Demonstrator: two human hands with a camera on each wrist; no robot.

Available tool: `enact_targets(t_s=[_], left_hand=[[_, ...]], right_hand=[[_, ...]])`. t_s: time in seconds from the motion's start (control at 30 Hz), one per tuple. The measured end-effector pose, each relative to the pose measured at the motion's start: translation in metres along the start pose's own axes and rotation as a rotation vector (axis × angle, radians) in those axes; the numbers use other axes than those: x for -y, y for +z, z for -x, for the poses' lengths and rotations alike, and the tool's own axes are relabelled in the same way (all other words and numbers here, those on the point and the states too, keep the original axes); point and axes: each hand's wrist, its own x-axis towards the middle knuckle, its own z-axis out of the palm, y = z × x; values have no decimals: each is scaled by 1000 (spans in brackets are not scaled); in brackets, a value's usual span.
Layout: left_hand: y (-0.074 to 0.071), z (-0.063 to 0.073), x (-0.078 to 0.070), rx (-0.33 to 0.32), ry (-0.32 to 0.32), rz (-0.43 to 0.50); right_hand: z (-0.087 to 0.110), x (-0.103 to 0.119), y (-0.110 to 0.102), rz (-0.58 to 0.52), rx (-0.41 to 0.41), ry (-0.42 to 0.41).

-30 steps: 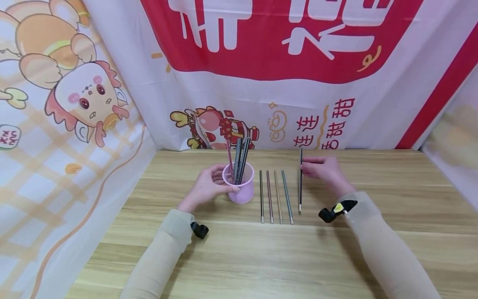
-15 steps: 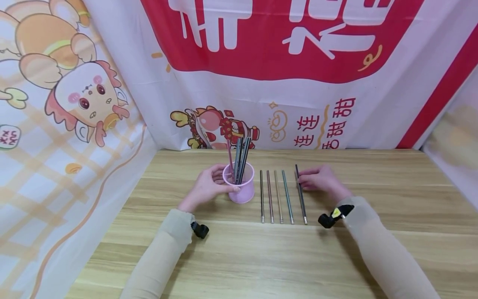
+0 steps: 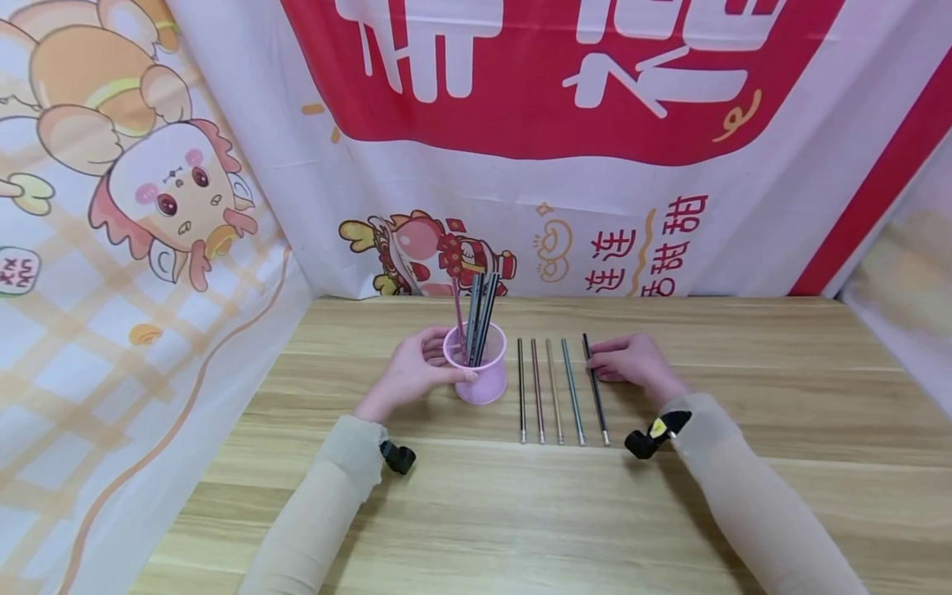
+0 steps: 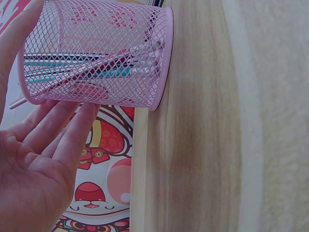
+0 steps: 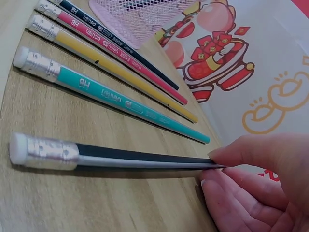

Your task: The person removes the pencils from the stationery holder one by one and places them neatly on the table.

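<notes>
My left hand [image 3: 415, 369] holds a pink mesh pencil cup [image 3: 487, 384] by its side, thumb near the rim and fingers around the back. Several pencils [image 3: 476, 318] lean inside it, eraser ends down. My right hand [image 3: 632, 364] pinches a black pencil [image 5: 130, 158] near its far end, between thumb and fingertips. Its white eraser points toward me. To its left lie a teal pencil [image 5: 116, 96], a yellow pencil [image 5: 106, 60], a red pencil [image 5: 111, 43] and another black pencil [image 5: 116, 36], side by side in a row with erasers toward me.
The wood-grain table [image 3: 506, 521] runs back to a printed white and red cloth [image 3: 550, 198]. Another printed cloth [image 3: 149, 330] hangs along the left side. A small black camera sits on each wrist.
My right hand has brought the black pencil down and toward me, then slightly left, alongside the teal one at the row's right end. My left hand and the cup have stayed put.
</notes>
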Motion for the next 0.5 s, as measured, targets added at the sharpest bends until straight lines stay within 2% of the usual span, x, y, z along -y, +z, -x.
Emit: enact_targets(t_s=[0.5], left_hand=[[-2,-1,1,13,-10,18]], right_hand=[[1,2,7,119,-55,-21]])
